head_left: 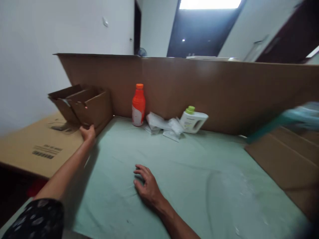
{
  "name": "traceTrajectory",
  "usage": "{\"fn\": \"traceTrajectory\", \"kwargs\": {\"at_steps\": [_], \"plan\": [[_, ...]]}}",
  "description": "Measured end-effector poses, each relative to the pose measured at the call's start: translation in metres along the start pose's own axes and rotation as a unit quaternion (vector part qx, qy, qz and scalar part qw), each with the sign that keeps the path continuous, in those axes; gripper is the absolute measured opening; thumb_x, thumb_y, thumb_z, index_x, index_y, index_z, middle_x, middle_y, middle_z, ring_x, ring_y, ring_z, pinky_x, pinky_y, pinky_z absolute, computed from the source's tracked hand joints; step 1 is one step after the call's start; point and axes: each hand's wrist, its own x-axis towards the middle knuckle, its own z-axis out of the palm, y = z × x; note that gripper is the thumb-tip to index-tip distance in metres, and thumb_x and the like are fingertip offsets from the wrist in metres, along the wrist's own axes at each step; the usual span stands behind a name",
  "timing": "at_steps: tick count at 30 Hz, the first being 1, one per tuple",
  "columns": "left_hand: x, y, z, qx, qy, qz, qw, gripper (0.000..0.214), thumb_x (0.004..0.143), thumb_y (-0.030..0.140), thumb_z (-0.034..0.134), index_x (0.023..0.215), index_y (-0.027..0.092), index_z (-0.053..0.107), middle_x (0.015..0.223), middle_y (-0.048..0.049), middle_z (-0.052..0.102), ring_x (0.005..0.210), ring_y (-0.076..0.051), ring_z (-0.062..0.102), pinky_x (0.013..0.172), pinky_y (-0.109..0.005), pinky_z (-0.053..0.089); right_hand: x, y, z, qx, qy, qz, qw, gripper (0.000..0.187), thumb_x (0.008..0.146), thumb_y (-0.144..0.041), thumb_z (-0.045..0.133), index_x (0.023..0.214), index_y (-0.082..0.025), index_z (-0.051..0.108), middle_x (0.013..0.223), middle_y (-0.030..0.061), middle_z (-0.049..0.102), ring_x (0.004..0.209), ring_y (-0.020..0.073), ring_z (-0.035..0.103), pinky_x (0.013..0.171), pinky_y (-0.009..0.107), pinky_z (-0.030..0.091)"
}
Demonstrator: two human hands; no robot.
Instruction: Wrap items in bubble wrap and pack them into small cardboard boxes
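Note:
My left hand (87, 133) reaches far out to the back left and grips the lower edge of an open brown cardboard box (84, 104), which stands tilted at the table's corner. My right hand (147, 186) rests palm down on the pale green cloth (199, 179) that covers the table, its fingers spread and holding nothing. Against the cardboard back wall stand an orange bottle (138, 105) with an orange cap and a white detergent jug (193, 120) with a green cap. Crumpled white plastic bags (164, 126) lie between them.
A tall cardboard sheet (224, 86) walls off the table's far side. Flat cardboard with a barcode (37, 146) lies at the left, and more flat cardboard (286, 159) at the right. A blurred teal object (294, 119) sits at the right edge.

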Motion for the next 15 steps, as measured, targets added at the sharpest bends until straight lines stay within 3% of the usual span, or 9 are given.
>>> {"fn": "traceTrajectory", "kwargs": {"at_steps": [3, 5, 8, 12, 15], "plan": [[-0.062, -0.006, -0.004, 0.041, -0.107, 0.081, 0.990, 0.063, 0.083, 0.020, 0.066, 0.141, 0.006, 0.044, 0.148, -0.0225, 0.045, 0.142, -0.036, 0.037, 0.119, -0.055, 0.029, 0.002, -0.005, 0.007, -0.014, -0.003, 0.001, 1.000, 0.031, 0.075, -0.008, 0.066, 0.105, -0.015, 0.071, 0.130, 0.0160, 0.066, 0.122, 0.0251, 0.060, 0.107, 0.042, 0.047], [-0.116, -0.015, -0.004, 0.050, -0.226, 0.156, 0.960, 0.058, 0.076, 0.022, 0.067, 0.132, 0.011, 0.056, 0.143, -0.0180, 0.052, 0.141, -0.034, 0.041, 0.119, -0.050, 0.031, 0.002, -0.008, 0.011, -0.024, -0.006, 0.001, 1.000, 0.028, 0.074, -0.007, 0.068, 0.101, -0.015, 0.072, 0.124, 0.0146, 0.070, 0.120, 0.0241, 0.062, 0.107, 0.040, 0.046], [-0.191, -0.028, -0.003, 0.059, -0.374, 0.247, 0.892, 0.037, 0.076, 0.030, 0.065, 0.112, 0.021, 0.069, 0.131, -0.0118, 0.065, 0.134, -0.034, 0.050, 0.118, -0.052, 0.032, -0.008, -0.012, 0.002, -0.027, -0.038, -0.009, 0.999, 0.020, 0.076, -0.011, 0.072, 0.093, -0.020, 0.075, 0.108, 0.0055, 0.076, 0.111, 0.0204, 0.066, 0.104, 0.032, 0.047], [-0.259, -0.032, -0.007, 0.151, -0.445, 0.416, 0.779, 0.047, 0.090, 0.040, 0.049, 0.128, 0.018, 0.065, 0.148, -0.0177, 0.053, 0.142, -0.036, 0.042, 0.119, -0.059, 0.025, -0.041, -0.019, -0.054, -0.047, -0.161, -0.025, 0.985, 0.013, 0.084, -0.022, 0.072, 0.096, -0.025, 0.077, 0.097, -0.0009, 0.078, 0.091, 0.0158, 0.071, 0.084, 0.024, 0.053], [-0.292, -0.024, -0.013, 0.190, -0.462, 0.483, 0.719, 0.053, 0.093, 0.041, 0.049, 0.138, 0.015, 0.060, 0.152, -0.0212, 0.047, 0.144, -0.037, 0.040, 0.118, -0.059, 0.027, -0.054, -0.018, -0.112, -0.158, -0.104, 0.035, 0.981, 0.016, 0.086, -0.022, 0.070, 0.101, -0.025, 0.076, 0.095, -0.0016, 0.078, 0.088, 0.0154, 0.072, 0.082, 0.024, 0.053]]}}
